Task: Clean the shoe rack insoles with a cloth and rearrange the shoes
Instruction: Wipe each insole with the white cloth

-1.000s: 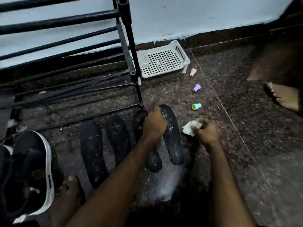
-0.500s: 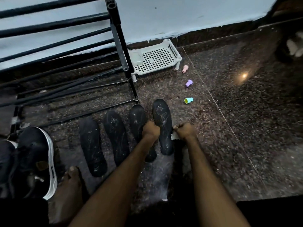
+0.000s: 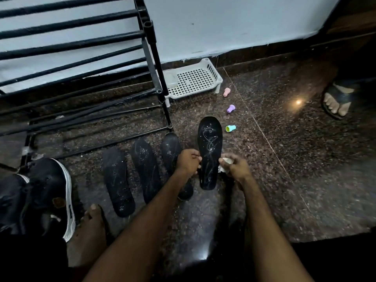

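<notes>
Bare forearms (image 3: 142, 218), one bare foot (image 3: 91, 226), dark clothing (image 3: 30, 259) on the legs

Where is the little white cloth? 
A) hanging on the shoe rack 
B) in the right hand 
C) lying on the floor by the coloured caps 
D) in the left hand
B: the white cloth peeks out from the right hand, pressed to one edge of the dusty insole, while the left hand grips the other edge.

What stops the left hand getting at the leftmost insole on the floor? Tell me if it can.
Probably yes, once freed: the left hand grips the streaked insole. The leftmost insole lies uncovered on the floor, with only flat insoles between and nothing over it.
</notes>
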A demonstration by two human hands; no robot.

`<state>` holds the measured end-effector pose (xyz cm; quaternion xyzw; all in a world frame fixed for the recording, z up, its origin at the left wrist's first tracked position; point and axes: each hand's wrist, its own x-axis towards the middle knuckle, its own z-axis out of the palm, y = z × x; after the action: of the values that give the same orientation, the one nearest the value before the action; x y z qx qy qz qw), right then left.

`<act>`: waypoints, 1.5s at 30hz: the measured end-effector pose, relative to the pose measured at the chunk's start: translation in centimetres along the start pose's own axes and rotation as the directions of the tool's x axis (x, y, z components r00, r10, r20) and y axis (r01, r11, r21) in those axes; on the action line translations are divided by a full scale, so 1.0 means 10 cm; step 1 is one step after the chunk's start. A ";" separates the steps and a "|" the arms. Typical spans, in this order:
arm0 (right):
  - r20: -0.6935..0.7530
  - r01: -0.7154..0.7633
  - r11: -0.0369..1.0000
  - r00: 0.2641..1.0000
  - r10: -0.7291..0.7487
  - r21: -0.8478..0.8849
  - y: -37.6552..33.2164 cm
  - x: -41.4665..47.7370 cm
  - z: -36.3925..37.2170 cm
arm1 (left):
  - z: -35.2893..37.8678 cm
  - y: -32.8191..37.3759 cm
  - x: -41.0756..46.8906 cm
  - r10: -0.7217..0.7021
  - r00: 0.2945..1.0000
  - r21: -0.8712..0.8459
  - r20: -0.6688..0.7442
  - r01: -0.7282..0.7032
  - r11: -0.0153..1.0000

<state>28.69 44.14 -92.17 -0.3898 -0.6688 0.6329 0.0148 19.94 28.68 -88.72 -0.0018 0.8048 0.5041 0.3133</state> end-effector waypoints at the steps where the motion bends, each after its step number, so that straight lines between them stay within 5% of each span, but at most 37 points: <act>1: -0.007 0.028 1.000 1.000 -0.028 0.013 -0.03 -0.05 -0.03 | 0.00 0.04 -0.06 0.013 1.000 0.000 0.021 -0.013 1.000; 7: -0.023 0.151 0.988 0.988 -0.151 0.026 -0.22 -0.33 -0.10 | -0.12 0.28 -0.43 0.176 0.982 -0.073 0.065 -0.171 0.983; 11: -0.031 0.225 0.974 0.974 -0.226 -0.042 -0.29 -0.45 -0.08 | -0.24 0.38 -0.47 0.204 0.973 -0.220 -0.113 -0.224 0.949; 15: 0.002 0.282 0.955 0.959 -0.283 -0.089 -0.34 -0.56 -0.02 | -0.33 0.34 -0.34 0.237 0.948 -0.164 -0.214 -0.274 0.948; 21: -0.041 0.282 0.951 0.956 -0.289 -0.122 -0.30 -0.57 -0.10 | -0.40 0.34 -0.30 0.134 0.990 -0.162 -0.044 -0.140 0.977; 37: 0.085 0.262 0.955 0.964 -0.252 -0.139 -0.35 -0.62 -0.30 | -0.37 0.42 -0.32 0.148 0.989 -0.104 -0.008 -0.148 0.984; 45: 0.189 0.259 0.962 0.953 -0.238 -0.093 -0.64 -0.88 -0.38 | -0.37 0.69 -0.72 0.276 0.921 -0.464 0.275 -0.124 0.877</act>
<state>33.52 43.27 -81.76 -0.2453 -0.7469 0.6179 0.0126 21.60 26.84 -78.37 0.0973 0.6017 0.6949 0.3816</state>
